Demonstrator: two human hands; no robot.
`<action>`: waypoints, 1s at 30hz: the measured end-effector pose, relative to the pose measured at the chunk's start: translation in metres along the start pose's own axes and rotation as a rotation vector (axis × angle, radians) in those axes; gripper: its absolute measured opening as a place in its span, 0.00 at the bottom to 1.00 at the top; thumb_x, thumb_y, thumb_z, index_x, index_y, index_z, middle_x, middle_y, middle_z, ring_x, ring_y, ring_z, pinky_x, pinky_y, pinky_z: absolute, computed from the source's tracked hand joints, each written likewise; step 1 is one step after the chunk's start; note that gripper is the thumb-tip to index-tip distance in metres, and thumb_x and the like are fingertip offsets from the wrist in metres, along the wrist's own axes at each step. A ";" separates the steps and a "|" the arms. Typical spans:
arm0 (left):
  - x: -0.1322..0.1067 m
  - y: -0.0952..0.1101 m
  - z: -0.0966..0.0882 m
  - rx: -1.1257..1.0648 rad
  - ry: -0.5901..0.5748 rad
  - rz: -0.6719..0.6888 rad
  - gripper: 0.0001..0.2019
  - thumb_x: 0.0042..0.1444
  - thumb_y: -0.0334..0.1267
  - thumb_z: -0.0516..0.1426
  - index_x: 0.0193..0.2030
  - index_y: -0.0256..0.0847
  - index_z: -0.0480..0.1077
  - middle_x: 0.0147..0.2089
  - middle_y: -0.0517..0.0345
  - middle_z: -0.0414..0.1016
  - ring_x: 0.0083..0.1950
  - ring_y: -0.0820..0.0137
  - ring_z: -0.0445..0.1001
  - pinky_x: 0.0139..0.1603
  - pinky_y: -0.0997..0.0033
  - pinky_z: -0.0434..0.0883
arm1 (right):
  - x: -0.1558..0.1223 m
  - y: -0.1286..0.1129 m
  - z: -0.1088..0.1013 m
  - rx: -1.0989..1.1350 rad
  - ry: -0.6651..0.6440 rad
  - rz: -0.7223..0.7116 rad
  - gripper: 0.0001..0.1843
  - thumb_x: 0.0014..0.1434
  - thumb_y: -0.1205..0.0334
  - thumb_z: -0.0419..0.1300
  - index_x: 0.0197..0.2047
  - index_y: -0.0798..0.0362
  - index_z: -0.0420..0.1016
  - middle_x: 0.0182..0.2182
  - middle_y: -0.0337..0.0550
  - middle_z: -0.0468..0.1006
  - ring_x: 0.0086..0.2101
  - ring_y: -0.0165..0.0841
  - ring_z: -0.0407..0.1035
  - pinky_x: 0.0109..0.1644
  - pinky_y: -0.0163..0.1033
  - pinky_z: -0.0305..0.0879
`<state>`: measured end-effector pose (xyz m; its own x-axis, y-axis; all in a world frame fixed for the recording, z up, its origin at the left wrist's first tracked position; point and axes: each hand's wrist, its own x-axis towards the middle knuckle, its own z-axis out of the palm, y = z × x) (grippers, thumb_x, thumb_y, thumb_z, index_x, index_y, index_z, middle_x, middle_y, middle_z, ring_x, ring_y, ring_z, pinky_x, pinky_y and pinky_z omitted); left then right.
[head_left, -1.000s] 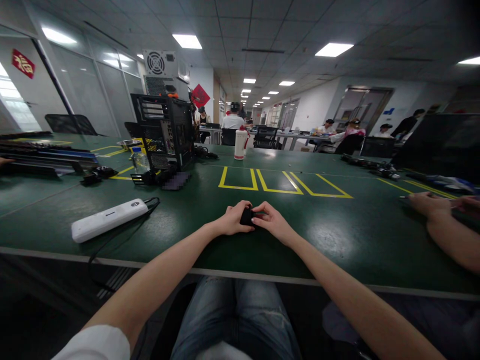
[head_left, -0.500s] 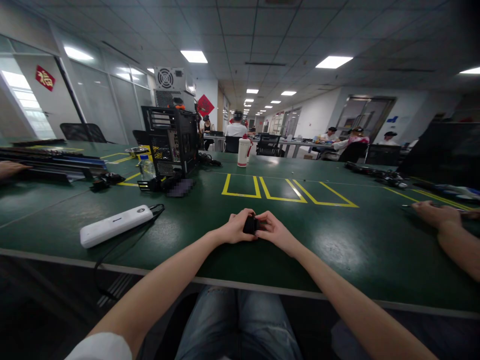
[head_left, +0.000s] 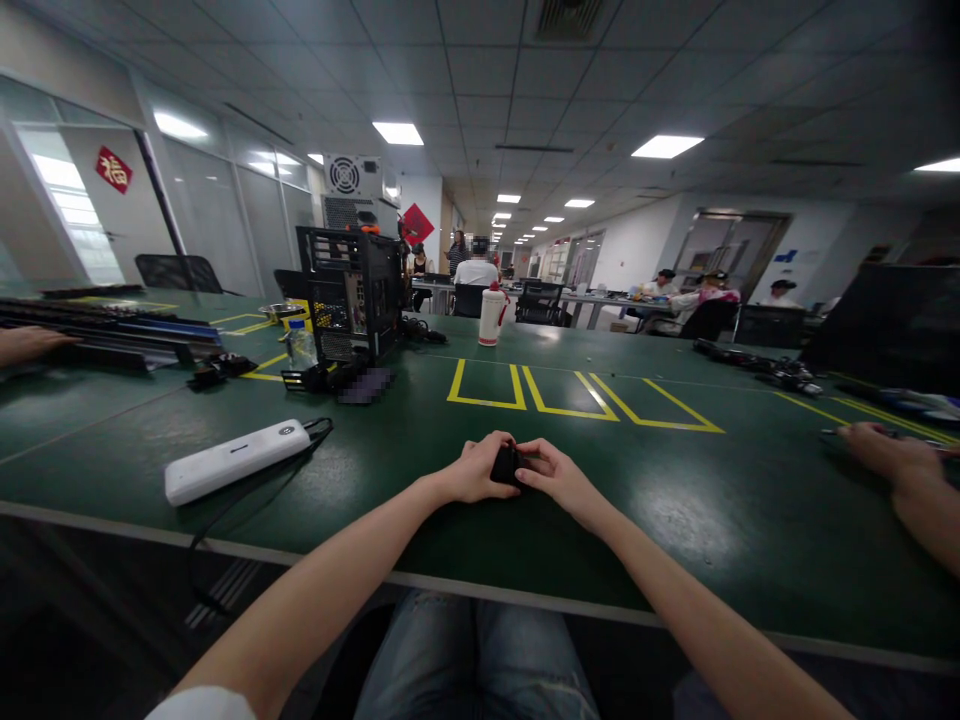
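Fingers of the left hand (head_left: 474, 473) and right hand (head_left: 562, 482) hold a small black object (head_left: 505, 465) near the front edge of the green surface (head_left: 405, 430).

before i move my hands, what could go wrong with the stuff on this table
The small black object could slip if the left hand loosens; the right hand's fingertips are at its side. The left forearm might catch the black cable, which runs from beside the white device over the table's near edge. A hard bump could unsettle the silver fan unit stacked above the black computer case.
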<state>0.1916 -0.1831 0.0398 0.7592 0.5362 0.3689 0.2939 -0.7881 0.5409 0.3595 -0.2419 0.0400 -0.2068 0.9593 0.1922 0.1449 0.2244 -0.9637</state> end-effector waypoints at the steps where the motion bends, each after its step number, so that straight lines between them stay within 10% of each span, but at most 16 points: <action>1: 0.000 0.000 0.000 0.003 0.002 0.002 0.30 0.40 0.43 0.59 0.50 0.44 0.50 0.48 0.55 0.60 0.49 0.62 0.62 0.50 0.59 0.53 | 0.000 0.001 0.000 0.020 -0.008 -0.017 0.17 0.44 0.63 0.60 0.39 0.51 0.62 0.40 0.40 0.68 0.44 0.35 0.64 0.48 0.44 0.60; 30: 0.001 -0.001 0.000 0.014 -0.012 -0.006 0.30 0.41 0.44 0.58 0.50 0.43 0.49 0.48 0.53 0.60 0.50 0.62 0.60 0.51 0.59 0.53 | -0.001 0.000 0.002 -0.037 0.031 -0.108 0.11 0.45 0.64 0.59 0.34 0.53 0.62 0.38 0.38 0.66 0.42 0.31 0.65 0.49 0.43 0.59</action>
<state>0.1919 -0.1821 0.0392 0.7642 0.5374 0.3568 0.3062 -0.7890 0.5326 0.3575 -0.2429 0.0393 -0.1932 0.9340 0.3004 0.1595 0.3320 -0.9297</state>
